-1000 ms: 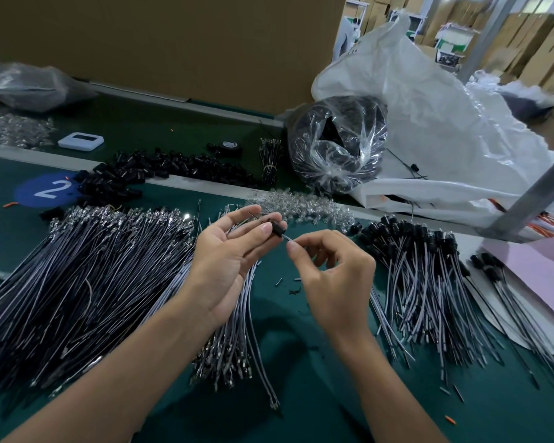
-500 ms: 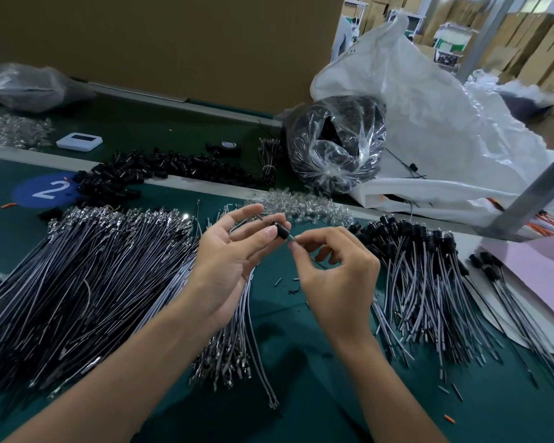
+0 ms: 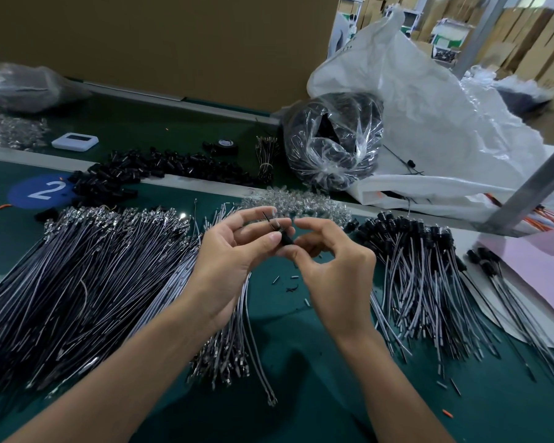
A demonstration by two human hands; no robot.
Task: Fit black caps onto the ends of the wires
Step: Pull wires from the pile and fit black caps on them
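Above the middle of the worktop point(image 3: 307, 362), my two hands meet around one black cap point(image 3: 287, 239). The left hand point(image 3: 234, 254) pinches it between thumb and fingers. The right hand point(image 3: 336, 276), with fingers curled, pinches it from the other side. I judge this is for pressing cap and wire together along one line. My fingers hide most of the wire, and only a thin dark lead point(image 3: 266, 217) stands out above the left fingers. The cap is small and matte, like a short tube, so only fingertips can hold it.

On my left lies the heap of bare wires point(image 3: 93, 282), thin, grey and black, with shiny metal terminals at the ends. On my right lie the capped wires point(image 3: 422, 276), caps turned away from me. I think this keeps done apart from not done. Behind, within reach, are loose caps point(image 3: 131, 177), a pile of clear glassy parts point(image 3: 304, 203) and a crinkled transparent bag point(image 3: 333, 142) with black content.
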